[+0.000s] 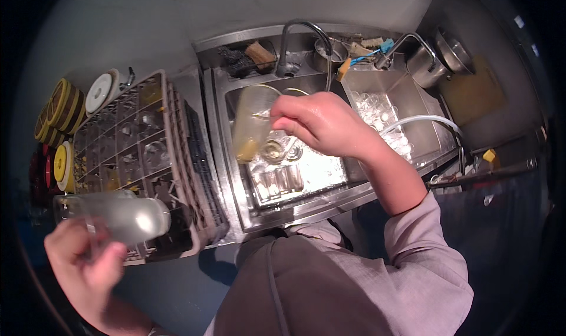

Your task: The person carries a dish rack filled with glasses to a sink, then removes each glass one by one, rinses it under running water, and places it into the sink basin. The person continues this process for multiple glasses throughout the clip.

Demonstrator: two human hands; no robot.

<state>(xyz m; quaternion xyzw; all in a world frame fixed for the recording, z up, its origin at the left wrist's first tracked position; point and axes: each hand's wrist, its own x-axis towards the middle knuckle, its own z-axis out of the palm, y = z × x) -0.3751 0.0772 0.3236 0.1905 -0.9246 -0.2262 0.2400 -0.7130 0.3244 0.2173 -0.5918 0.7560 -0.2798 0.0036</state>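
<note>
My left hand [84, 252], slightly blurred, grips a clear mug or small jug [139, 218] by its handle. That vessel lies tilted on its side in the air, above the near left part of a compartmented dish rack [181, 159]. Over the left basin of a steel sink [247, 221], my right hand [325, 121] grips a tall clear pitcher [254, 108] at its handle side. Something yellow shows at the pitcher's lower end; I cannot tell what it is. Below it, several wet glasses [278, 181] lie in the basin.
Two curved taps, one on the left [305, 22] and one on the right [413, 35], rise behind the basins. Small glasses [376, 110] fill part of the right basin, crossed by a white hose [420, 119]. Striped baskets [68, 99] and a yellow lid [62, 168] stand left of the rack.
</note>
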